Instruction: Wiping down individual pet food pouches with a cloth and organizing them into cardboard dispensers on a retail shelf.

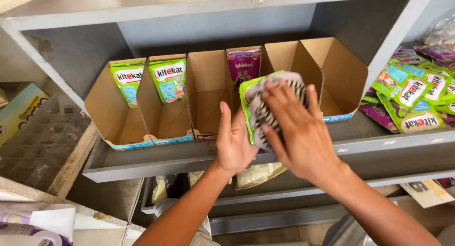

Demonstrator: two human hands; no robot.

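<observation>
Head view, looking down at a grey shelf [156, 163] w/ a row of open cardboard trays [116, 118]. Left hand [233, 144] is gripping a green pouch [246, 108] from its left edge, thumb pointing up along the side, fingers hidden behind the pack, so how far they are curled cannot be told. Right hand [296, 127] is pressing a striped cloth [265, 111] flat against the pouch front — fingers spread and only slightly bent, laid over the cloth rather than clenched. Pouch is being held upright just in front of the shelf edge, approx. level w/ the middle trays, not inside any tray.

Trays, left to right: 1st is holding a green pouch [128, 80] standing at the back; 2nd is holding another green pouch [168, 80]; 3rd tray [206, 96] is showing bare card; 4th is holding a purple pouch [243, 65]; the remaining trays on the right are partly hidden by the hands.

On the next shelf bay, right, a loose pile of green and purple pouches [412, 94] is lying flat. Below the shelf, a pale bag [258, 174] is resting on a lower ledge. Far left — a clear plastic crate [38, 141], well apart from both hands.
</observation>
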